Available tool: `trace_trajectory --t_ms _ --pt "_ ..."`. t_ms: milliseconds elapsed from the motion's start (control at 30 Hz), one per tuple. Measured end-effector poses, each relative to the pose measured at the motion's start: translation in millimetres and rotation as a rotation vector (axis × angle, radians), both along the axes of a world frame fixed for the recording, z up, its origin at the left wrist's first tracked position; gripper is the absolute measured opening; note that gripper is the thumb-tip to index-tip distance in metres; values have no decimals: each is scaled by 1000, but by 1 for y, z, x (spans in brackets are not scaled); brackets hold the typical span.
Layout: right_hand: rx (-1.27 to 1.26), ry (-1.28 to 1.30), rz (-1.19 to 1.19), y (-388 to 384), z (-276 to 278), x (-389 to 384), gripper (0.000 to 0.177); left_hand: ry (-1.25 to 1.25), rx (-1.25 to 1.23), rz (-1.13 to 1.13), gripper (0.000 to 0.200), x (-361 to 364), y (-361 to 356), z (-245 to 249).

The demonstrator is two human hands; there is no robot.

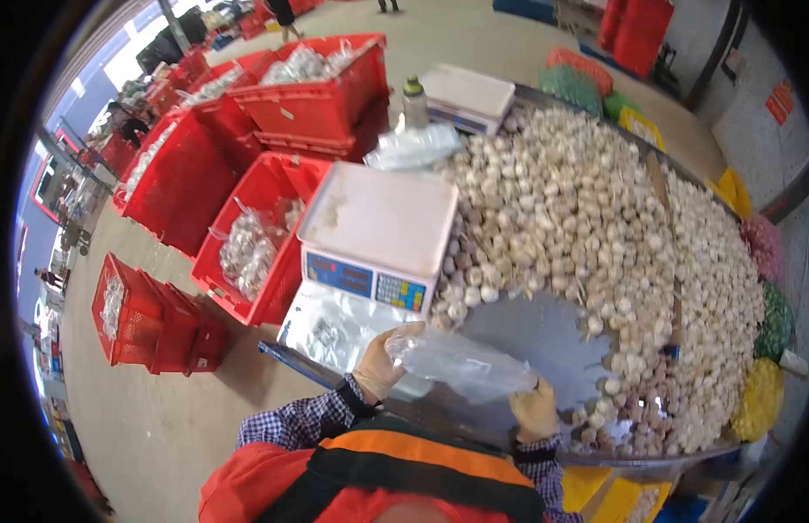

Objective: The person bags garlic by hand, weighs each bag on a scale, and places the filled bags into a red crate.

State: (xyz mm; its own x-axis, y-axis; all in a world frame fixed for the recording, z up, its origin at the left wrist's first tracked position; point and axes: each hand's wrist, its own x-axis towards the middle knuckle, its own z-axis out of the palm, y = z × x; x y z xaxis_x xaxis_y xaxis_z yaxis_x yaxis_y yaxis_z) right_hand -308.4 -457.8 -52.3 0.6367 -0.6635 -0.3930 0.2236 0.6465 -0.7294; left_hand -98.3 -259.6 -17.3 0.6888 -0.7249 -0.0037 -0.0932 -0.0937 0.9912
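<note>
A clear plastic bag (465, 359) is stretched between my two hands, low in front of my body. My left hand (382, 362) is closed on its left end, near the scale. The right end is pinched in my right hand (534, 410), over the bare metal of the table (544, 336). Flat clear bags (335, 327) lie just beyond my left hand, in front of a white digital scale (378, 218) with a bare pan. A large heap of garlic bulbs (561, 192) covers the table beyond and to the right of my hands.
Red crates (317, 105) with bagged garlic stand at the left, one (265, 235) beside the scale. Behind are a second scale (468, 91), a bottle (414, 105) and more plastic bags (413, 146). Colored net sacks (757, 397) line the right edge. People are far off.
</note>
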Motion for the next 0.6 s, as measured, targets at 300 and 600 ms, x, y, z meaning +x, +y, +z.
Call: trace_trajectory --t_ms 300,600 --pt "-642 686 307 -55 -67 11 18 59 443 130 34 -18 -62 -84" --pt "226 -40 -333 -229 -113 126 42 1152 -325 145 33 59 -255 -115"
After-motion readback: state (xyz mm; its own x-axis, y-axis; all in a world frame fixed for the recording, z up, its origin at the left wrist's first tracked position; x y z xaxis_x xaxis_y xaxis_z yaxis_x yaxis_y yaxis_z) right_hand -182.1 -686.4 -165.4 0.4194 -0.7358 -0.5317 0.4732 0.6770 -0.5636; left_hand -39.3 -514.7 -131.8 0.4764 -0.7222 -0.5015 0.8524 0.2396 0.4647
